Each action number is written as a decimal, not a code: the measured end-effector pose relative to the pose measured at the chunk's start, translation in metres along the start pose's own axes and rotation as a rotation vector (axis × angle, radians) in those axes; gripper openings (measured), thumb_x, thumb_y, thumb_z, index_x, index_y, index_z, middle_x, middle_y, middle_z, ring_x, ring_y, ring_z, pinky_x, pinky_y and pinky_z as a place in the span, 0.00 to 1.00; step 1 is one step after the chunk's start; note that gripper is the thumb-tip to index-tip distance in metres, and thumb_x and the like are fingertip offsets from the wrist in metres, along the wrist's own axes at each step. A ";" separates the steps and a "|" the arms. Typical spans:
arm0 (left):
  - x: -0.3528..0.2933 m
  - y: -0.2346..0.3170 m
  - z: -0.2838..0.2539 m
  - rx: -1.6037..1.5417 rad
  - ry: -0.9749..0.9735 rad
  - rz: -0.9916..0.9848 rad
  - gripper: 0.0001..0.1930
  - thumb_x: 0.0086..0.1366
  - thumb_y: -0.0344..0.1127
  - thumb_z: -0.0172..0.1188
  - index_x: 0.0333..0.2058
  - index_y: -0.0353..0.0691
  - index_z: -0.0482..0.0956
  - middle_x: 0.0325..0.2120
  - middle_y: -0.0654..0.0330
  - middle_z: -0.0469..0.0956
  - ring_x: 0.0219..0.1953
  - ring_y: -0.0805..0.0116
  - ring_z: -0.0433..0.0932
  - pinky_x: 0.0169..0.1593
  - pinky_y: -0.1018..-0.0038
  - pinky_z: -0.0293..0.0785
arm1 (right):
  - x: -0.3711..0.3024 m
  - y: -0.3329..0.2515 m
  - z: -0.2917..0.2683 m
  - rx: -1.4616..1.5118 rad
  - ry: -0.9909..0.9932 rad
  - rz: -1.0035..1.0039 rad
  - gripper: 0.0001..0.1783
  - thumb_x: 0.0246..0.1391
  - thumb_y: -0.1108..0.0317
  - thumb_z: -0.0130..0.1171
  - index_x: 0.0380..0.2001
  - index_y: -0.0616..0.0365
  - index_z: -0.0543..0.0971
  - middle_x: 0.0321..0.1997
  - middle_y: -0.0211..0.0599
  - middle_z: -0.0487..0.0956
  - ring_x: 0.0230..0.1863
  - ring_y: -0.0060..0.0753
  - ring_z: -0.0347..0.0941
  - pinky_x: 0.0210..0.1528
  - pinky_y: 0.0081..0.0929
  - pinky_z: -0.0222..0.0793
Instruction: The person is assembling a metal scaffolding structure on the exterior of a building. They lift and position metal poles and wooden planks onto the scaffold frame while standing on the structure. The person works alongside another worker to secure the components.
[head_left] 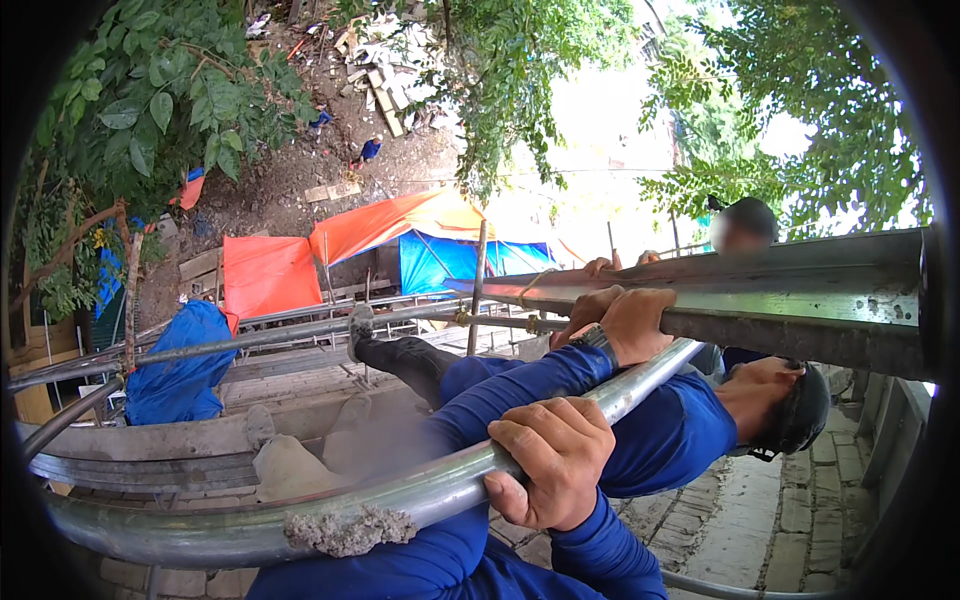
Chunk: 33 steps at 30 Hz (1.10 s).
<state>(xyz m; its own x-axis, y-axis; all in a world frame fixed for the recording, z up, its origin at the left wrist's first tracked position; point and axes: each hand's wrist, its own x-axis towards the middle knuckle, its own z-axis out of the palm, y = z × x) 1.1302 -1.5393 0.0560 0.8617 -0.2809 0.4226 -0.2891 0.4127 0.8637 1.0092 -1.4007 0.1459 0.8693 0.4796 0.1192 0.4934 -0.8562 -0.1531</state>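
Observation:
My right hand [552, 462] is wrapped around a thick grey metal pipe [430, 495], thumb beneath and fingers over the top. Rough dried mortar [350, 530] clings to the pipe, left of that hand. Farther ahead, my left hand [636, 322], with a watch at the wrist, grips the near edge of a long metal beam [790, 275]; its fingertips are partly hidden. Close beside it is another hand [588, 308], apparently that of a co-worker in blue [670, 430] below the pipe. A second co-worker's hands [602, 265] rest on the beam's far edge.
Scaffold pipes [270, 335] run across at left, tied to an upright wooden pole [478, 290]. Below lie brick paving [810, 510], a blue tarp [182, 365] and orange sheeting [268, 275]. The second co-worker's dark headwear [752, 215] shows behind the beam. Leafy branches [150, 95] hang overhead.

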 end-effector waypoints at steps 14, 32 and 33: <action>0.002 -0.005 0.003 0.002 -0.019 0.012 0.19 0.46 0.40 0.72 0.34 0.34 0.81 0.30 0.43 0.83 0.39 0.40 0.84 0.43 0.53 0.77 | -0.059 0.078 -0.122 0.397 0.990 0.009 0.21 0.77 0.57 0.40 0.46 0.63 0.76 0.47 0.47 0.77 0.49 0.40 0.73 0.57 0.36 0.70; 0.007 -0.006 -0.019 0.063 0.071 -0.028 0.18 0.49 0.38 0.74 0.38 0.37 0.81 0.35 0.43 0.84 0.43 0.42 0.84 0.50 0.52 0.78 | 0.064 0.293 -0.180 1.045 0.488 0.398 0.36 0.65 0.50 0.63 0.69 0.57 0.67 0.67 0.43 0.72 0.66 0.41 0.69 0.71 0.46 0.63; 0.008 -0.006 -0.020 0.065 0.075 -0.035 0.18 0.49 0.38 0.74 0.37 0.37 0.81 0.34 0.44 0.84 0.43 0.42 0.84 0.49 0.52 0.78 | 0.071 0.303 -0.180 1.084 0.396 0.334 0.38 0.64 0.50 0.65 0.70 0.56 0.66 0.68 0.43 0.72 0.67 0.42 0.69 0.71 0.46 0.63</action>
<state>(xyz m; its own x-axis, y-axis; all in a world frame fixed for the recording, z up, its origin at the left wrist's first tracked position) 1.1471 -1.5270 0.0483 0.8999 -0.2270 0.3725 -0.2830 0.3461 0.8945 1.2158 -1.6605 0.2841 0.9835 0.0099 0.1804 0.1779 -0.2293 -0.9570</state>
